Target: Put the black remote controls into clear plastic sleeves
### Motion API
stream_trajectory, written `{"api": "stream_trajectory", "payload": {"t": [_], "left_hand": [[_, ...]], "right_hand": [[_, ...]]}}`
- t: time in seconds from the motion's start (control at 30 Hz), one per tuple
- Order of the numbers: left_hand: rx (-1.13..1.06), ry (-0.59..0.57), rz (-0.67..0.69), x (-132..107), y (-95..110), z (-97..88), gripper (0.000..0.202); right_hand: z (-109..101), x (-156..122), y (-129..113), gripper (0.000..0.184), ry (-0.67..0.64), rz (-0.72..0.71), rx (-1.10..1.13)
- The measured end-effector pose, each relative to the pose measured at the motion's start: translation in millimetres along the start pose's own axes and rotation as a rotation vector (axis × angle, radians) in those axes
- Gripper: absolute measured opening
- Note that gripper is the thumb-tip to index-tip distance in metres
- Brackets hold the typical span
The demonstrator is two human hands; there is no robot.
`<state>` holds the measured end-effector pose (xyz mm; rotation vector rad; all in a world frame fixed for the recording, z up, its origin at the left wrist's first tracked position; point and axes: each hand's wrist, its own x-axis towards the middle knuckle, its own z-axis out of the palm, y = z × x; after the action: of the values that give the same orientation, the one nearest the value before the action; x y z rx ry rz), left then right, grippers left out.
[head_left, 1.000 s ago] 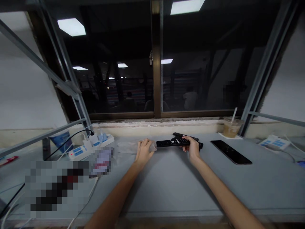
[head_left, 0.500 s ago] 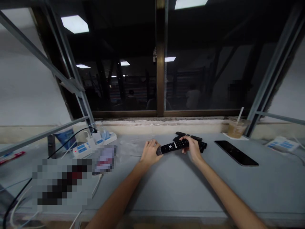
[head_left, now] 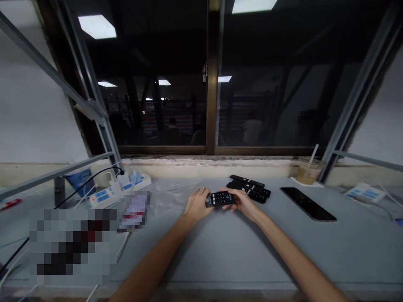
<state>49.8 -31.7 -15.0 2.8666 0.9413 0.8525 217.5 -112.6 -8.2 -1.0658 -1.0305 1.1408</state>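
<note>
Both of my hands meet over the grey table (head_left: 220,247) near the window. A black remote control (head_left: 220,198) is held between them, buttons up. My left hand (head_left: 197,204) grips its left end with curled fingers. My right hand (head_left: 243,202) wraps around its right end. Just behind my right hand, two more black remotes (head_left: 251,187) lie stacked on the table.
A dark phone (head_left: 307,203) lies flat to the right, with an iced drink cup and straw (head_left: 308,169) behind it by the sill. White power strips (head_left: 118,189) with cables sit at the left; another strip (head_left: 365,192) is at the far right. A clear plastic bag (head_left: 171,191) lies nearby.
My right hand has lifted the remote off the stack and brought it left and nearer. My left hand has closed on its left end.
</note>
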Motion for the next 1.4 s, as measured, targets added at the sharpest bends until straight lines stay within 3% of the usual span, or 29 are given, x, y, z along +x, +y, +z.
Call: {"api": "stream_trajectory", "payload": {"t": [0.33,0.43,0.53,0.73,0.93,1.17,1.3,1.4], "left_hand": [[0.080,0.054,0.138,-0.9,8.6,-5.0,0.019],[0.032,0.092,0.147,-0.1,5.1,-4.9,0.036],[0.061,0.121,0.055,1.0,-3.3,-5.8,0.047],[0.080,0.095,-0.097,4.1,-23.4,-10.0,0.033],[0.034,0.077,-0.120,2.2,-27.1,-10.6,0.034],[0.029,0.096,-0.009,2.7,-22.8,-8.1,0.043],[0.027,0.095,0.013,3.4,-20.7,-9.0,0.037],[0.019,0.103,0.035,3.0,-19.8,-8.9,0.033]], "right_hand": [[12.6,-3.3,1.4,0.046,-0.202,0.108,0.010],[9.9,-2.9,-1.5,0.043,-0.130,0.054,0.041],[2.5,0.1,-3.1,0.038,-0.015,0.036,0.120],[-11.2,6.7,-8.5,0.036,0.163,0.039,0.298],[-17.8,4.4,-16.9,0.027,0.127,0.008,0.539],[-21.7,9.7,-11.6,0.015,0.167,-0.038,0.493],[-20.0,8.7,-9.4,0.007,0.163,-0.012,0.483],[-19.0,5.5,-8.7,0.020,0.104,-0.011,0.424]]}}
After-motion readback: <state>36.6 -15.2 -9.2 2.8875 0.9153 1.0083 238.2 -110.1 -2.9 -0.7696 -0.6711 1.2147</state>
